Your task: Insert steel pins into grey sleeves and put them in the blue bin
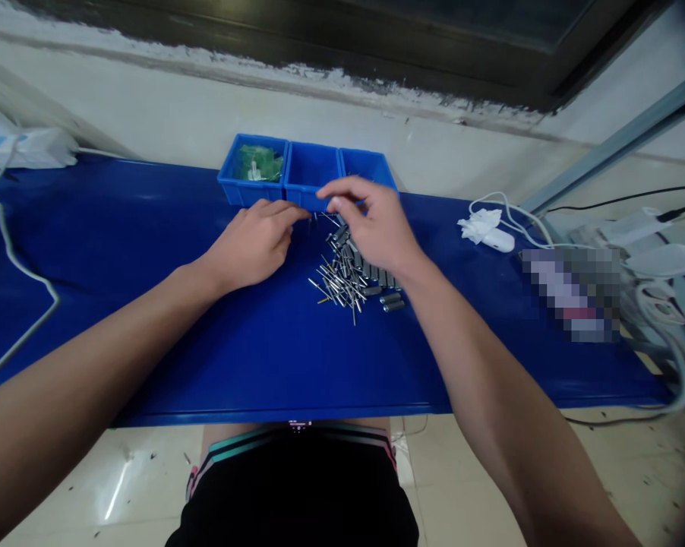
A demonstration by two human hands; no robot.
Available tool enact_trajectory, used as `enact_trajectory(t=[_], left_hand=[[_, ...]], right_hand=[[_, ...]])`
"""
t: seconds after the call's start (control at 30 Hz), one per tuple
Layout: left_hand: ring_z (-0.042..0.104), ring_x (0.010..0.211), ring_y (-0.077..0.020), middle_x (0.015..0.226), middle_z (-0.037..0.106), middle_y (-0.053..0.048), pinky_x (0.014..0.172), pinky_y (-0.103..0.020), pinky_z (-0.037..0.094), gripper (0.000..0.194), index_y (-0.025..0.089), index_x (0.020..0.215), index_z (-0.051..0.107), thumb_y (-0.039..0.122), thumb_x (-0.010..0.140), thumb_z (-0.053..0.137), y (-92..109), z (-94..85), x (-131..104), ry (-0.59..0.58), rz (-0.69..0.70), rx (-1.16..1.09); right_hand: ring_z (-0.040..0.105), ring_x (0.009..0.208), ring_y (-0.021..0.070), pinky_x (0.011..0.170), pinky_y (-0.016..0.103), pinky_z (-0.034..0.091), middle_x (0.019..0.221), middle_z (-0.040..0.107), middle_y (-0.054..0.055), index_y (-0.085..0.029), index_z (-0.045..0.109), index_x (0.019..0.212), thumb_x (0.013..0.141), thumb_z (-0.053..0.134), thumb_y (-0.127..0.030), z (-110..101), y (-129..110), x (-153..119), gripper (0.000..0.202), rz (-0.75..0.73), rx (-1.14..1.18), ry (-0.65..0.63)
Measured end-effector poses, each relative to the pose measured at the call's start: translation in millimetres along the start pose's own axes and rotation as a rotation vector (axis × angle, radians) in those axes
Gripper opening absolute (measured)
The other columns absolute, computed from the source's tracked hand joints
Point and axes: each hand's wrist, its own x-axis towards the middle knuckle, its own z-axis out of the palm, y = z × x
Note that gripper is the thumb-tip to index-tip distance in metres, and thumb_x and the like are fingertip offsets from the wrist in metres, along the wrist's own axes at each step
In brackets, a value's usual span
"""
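A loose pile of thin silvery metal pins (339, 287) lies on the blue table, mixed with short dark-grey cylinders (393, 302). One yellowish pin (323, 301) sticks out at its near left edge. Left of the pile, my left hand (257, 245) rests low with its fingers curled and the index fingertip stretched toward a few small pins by the bins; whatever lies under the fingers is hidden. Over the pile's far end hovers my right hand (374, 224), index finger and thumb bent with a gap between their tips. No object shows between them.
Three joined blue bins stand against the wall: the left bin (251, 192) holds a green bag (260, 162), beside a middle bin (302, 196) and a partly hidden right bin (385, 176). A white device with cable (499, 240) lies at right, a white cord (29, 270) at left.
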Motion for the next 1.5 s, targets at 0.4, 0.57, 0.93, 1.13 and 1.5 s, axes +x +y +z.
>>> enact_trajectory(t=[0.4, 0.57, 0.93, 1.13, 1.5], left_hand=[[0.061, 0.144, -0.0352, 0.154, 0.066, -0.015, 0.119, -0.059, 0.048, 0.055, 0.013, 0.148, 0.068, 0.034, 0.11, 0.034, -4.0, 4.2, 2.5, -0.109, 0.058, 0.033], [0.063, 0.141, -0.0345, 0.153, 0.067, -0.013, 0.118, -0.058, 0.049, 0.055, 0.016, 0.15, 0.067, 0.034, 0.11, 0.033, -1.9, 2.3, 3.1, -0.118, 0.055, 0.037], [0.068, 0.132, -0.0381, 0.143, 0.073, -0.014, 0.113, -0.062, 0.051, 0.051, 0.017, 0.135, 0.077, 0.039, 0.105, 0.041, 0.8, -1.1, 4.8, -0.111, 0.033, 0.02], [0.073, 0.115, -0.0356, 0.123, 0.08, -0.01, 0.1, -0.055, 0.058, 0.037, 0.022, 0.11, 0.08, 0.036, 0.098, 0.048, 2.9, -4.9, 4.5, -0.064, -0.023, 0.046], [0.076, 0.097, -0.036, 0.103, 0.081, -0.01, 0.088, -0.052, 0.059, 0.026, 0.025, 0.107, 0.074, 0.024, 0.089, 0.054, 1.5, -13.5, 6.5, -0.106, -0.14, 0.137]], right_hand=[[0.053, 0.057, 0.0139, 0.053, 0.028, 0.04, 0.061, 0.053, -0.005, -0.029, 0.059, 0.08, 0.085, 0.081, -0.063, -41.2, 12.8, 8.5, 0.041, 0.493, 0.786, 0.333], [0.033, 0.044, 0.0103, 0.044, 0.027, 0.026, 0.05, 0.033, -0.01, -0.027, 0.046, 0.073, 0.086, 0.081, -0.043, -37.6, 22.6, 10.1, 0.041, 0.691, 0.838, 0.355], [0.042, 0.047, 0.0082, 0.038, 0.024, 0.022, 0.064, 0.056, -0.005, -0.025, 0.053, 0.08, 0.09, 0.076, -0.046, -33.5, 37.0, 11.5, 0.032, 0.739, 0.655, 0.453], [0.049, 0.049, 0.0088, 0.04, 0.026, 0.024, 0.072, 0.066, -0.002, -0.025, 0.06, 0.088, 0.088, 0.079, -0.05, -33.1, 39.9, 9.5, 0.031, 0.682, 0.516, 0.4], [0.054, 0.06, 0.0129, 0.056, 0.028, 0.041, 0.072, 0.064, 0.0, -0.024, 0.068, 0.085, 0.098, 0.066, -0.044, -18.0, 25.9, 5.7, 0.024, 0.369, 0.116, 0.298]])
